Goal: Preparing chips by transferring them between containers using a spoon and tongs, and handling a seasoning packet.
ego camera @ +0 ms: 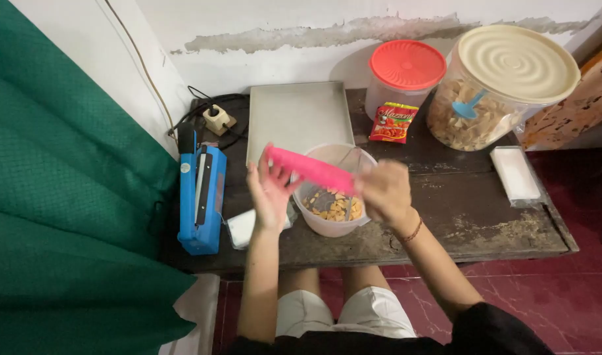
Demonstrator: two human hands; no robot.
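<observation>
Both hands hold a pink strip-shaped object [310,169] above a clear plastic tub [332,225] of small orange-yellow snack pieces. My left hand [269,190] has its fingers spread against the strip's left end. The strip's right end sits inside the closed fingers of my right hand [385,192]. The tub stands at the front of a dark wooden table [485,217].
A blue heat sealer [200,197] lies at the table's left, a power socket [218,119] behind it. A grey tray [299,117], a red-lidded container [406,73], a red snack packet [393,123], a large cream-lidded jar of chips [498,85] and a white packet stack [515,173] fill the rest. Green cloth [64,210] hangs at left.
</observation>
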